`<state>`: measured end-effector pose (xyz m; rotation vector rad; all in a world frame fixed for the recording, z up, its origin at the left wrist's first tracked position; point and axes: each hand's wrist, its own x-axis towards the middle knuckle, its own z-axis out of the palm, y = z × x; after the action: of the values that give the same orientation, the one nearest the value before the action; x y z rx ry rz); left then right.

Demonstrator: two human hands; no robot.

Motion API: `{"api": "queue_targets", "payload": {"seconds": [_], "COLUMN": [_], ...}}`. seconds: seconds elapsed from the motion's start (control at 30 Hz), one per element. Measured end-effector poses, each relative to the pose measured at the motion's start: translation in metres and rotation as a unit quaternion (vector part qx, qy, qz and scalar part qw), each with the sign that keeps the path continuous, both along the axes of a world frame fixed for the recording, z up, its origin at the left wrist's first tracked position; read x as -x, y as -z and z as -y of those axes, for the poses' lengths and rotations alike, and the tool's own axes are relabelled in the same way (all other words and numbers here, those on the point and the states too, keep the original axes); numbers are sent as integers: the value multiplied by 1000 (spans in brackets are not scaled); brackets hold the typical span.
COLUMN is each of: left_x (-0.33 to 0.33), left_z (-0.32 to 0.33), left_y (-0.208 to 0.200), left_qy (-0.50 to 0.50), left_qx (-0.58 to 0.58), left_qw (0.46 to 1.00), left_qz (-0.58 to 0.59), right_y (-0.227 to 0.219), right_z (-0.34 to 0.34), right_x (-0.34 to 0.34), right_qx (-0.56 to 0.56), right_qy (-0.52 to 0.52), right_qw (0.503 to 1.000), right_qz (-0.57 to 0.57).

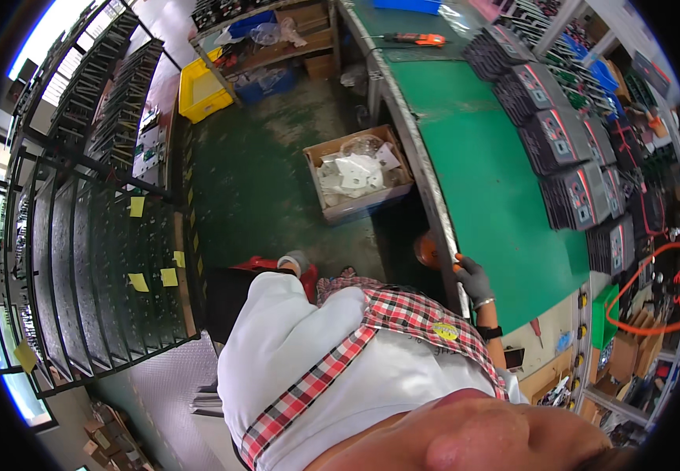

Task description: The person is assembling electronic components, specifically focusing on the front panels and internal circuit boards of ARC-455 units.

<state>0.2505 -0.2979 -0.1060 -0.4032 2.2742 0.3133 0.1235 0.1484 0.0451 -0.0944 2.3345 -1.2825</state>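
My right hand (475, 282), in a dark grey glove, is at the near left edge of the green-topped workbench (481, 188). Its fingers are curled, and small bright orange bits show at their tips. I cannot make out whether these belong to a held thing. A metal bracelet and a black watch (489, 332) circle that wrist. On the other side, my white left sleeve ends at a pale grey rounded shape, probably my left hand (296, 261), beside a red seat (308, 281). Its fingers do not show clearly.
Stacked dark grey panels (556, 137) line the bench's right side. An orange-and-black electric screwdriver (414, 38) lies at its far end. On the floor stands a carton (359, 206) of white parts. A black rack (96, 275) fills the left, with a yellow crate (201, 90) beyond.
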Motion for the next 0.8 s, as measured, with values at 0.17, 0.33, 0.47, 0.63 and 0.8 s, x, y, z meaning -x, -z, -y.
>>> {"api": "queue_targets", "payload": {"seconds": [0.17, 0.33, 0.47, 0.63, 0.8], "left_x": [-57, -71, -134, -77, -3], "left_z": [89, 92, 83, 123, 181], "left_y": [5, 12, 79, 5, -41], "left_qy": [28, 46, 87, -205, -314], "left_qx": [39, 23, -123, -73, -92], "left_qw": [995, 998, 988, 976, 945], "left_qz": [-82, -45, 17, 23, -31], "right_y": [-21, 17, 19, 23, 22], "right_z": [134, 219, 309, 379, 438], "right_x": [49, 113, 144, 176, 208], "right_qx": [-51, -67, -71, -91, -114], "right_qy": [-234, -338, -444, -489, -495], "right_qw": [970, 938, 891, 865, 858], "right_qz": [-33, -24, -59, -61, -80]}}
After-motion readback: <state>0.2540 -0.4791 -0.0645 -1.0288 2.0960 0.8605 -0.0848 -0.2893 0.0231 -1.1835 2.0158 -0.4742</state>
